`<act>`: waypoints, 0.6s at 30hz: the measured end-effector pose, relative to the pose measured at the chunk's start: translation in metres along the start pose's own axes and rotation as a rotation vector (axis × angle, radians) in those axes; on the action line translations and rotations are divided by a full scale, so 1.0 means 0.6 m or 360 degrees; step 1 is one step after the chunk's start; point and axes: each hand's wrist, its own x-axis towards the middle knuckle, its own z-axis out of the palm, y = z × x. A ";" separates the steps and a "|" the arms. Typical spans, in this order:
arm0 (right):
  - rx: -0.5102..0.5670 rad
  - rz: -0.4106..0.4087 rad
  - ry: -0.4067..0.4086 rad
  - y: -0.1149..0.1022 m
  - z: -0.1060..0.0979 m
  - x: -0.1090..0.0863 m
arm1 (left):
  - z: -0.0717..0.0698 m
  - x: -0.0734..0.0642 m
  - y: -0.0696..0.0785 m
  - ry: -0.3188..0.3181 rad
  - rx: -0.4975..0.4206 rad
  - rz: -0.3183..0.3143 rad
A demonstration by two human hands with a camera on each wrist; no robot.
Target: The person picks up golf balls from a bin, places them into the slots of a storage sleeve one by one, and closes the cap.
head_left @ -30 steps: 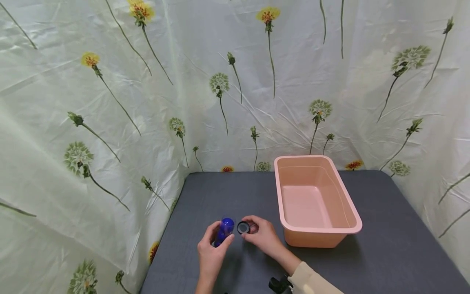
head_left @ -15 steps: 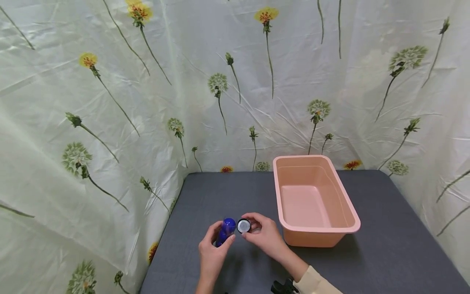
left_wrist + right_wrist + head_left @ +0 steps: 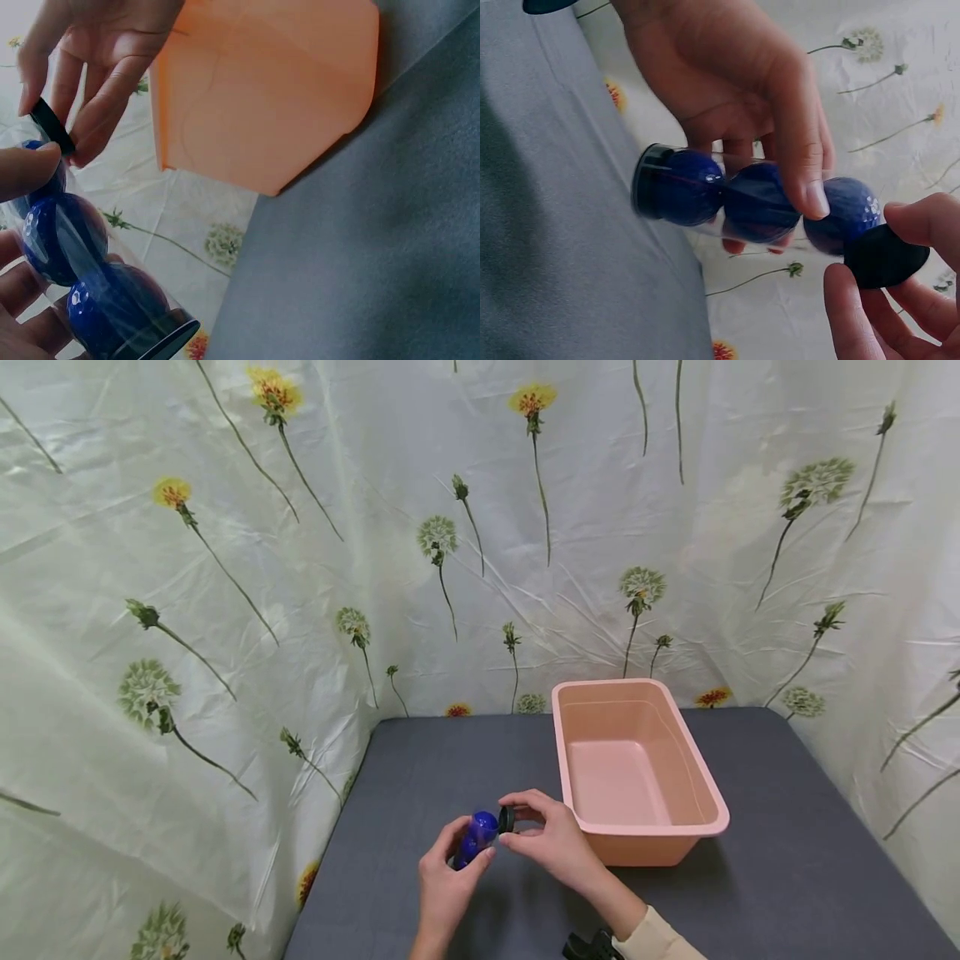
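My left hand [image 3: 446,885] grips a clear plastic tube [image 3: 475,842] above the table, fingers and thumb wrapped around its side. Three dark blue, shiny balls stand in a row inside; the middle ball [image 3: 761,202] and the one at the far end [image 3: 112,311] show dimples in the wrist views. A dark cap closes that far end. At the tube's other end, my right hand [image 3: 555,839] pinches a black round cap [image 3: 885,256] between thumb and fingers. This cap sits right against the tube's mouth; whether it is seated on the rim I cannot tell.
A pink plastic basin [image 3: 566,760] stands on the grey cloth-covered table [image 3: 450,756], to the right of my hands, with nothing seen inside. A flower-printed curtain [image 3: 465,585] hangs behind and to the left. A black strapped device [image 3: 592,946] is at my right wrist.
The black cap has turned from showing its pale inside to edge-on, and has come against the tube's mouth. The tube has tilted toward it, and both hands have shifted slightly right.
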 end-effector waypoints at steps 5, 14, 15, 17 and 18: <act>0.0068 0.0001 -0.0051 -0.012 -0.009 -0.005 | 0.006 -0.006 0.001 -0.0085 -0.0009 0.0003; -0.0145 -0.0061 -0.0095 -0.024 -0.026 -0.008 | 0.010 -0.013 0.009 -0.0148 -0.0019 -0.0060; -0.0191 -0.0088 -0.0115 -0.026 -0.028 -0.007 | 0.010 -0.013 0.010 -0.0152 -0.0023 -0.0057; -0.0307 -0.0160 -0.0161 -0.031 -0.033 -0.006 | 0.010 -0.013 0.012 -0.0161 -0.0042 -0.0037; -0.0370 -0.0194 -0.0187 -0.035 -0.036 -0.005 | 0.011 -0.013 0.012 -0.0167 -0.0050 -0.0023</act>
